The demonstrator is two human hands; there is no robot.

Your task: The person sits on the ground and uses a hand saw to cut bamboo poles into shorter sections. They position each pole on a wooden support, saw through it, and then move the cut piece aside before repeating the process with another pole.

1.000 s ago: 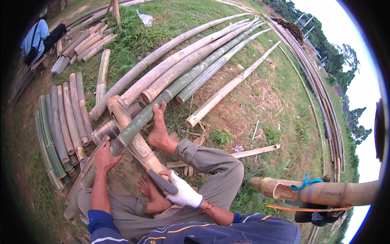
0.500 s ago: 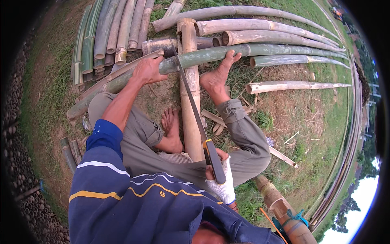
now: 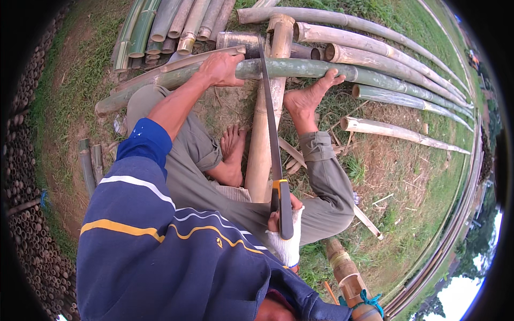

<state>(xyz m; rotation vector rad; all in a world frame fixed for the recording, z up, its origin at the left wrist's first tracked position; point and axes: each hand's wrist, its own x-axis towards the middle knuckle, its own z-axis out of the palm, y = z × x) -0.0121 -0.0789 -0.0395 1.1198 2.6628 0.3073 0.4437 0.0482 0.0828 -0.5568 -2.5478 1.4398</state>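
My right hand [image 3: 282, 219], in a white knit glove, is closed round the black and yellow handle of a handsaw [image 3: 273, 125]. The saw's long blade crosses a green bamboo pole [image 3: 305, 68], its tip a little past the far side. My left hand [image 3: 222, 69] grips that pole left of the blade. Under the pole lies a thick pale bamboo post [image 3: 263, 134], running toward me. My bare right foot [image 3: 313, 99] presses on the pole to the right of the blade. How deep the blade sits in the pole cannot be made out.
Several pale bamboo poles [image 3: 375, 45] lie at the far right, and shorter green and brown lengths [image 3: 187, 27] at the far left. A notched bamboo piece tied with blue cord [image 3: 350, 283] is at lower right. Stacked bamboo [image 3: 35, 267] fills the left edge. Split pieces litter the grass.
The whole view has turned slightly, so the pole and saw appear farther right and higher. Both hands keep their grips, and the blade still lies across the pole.
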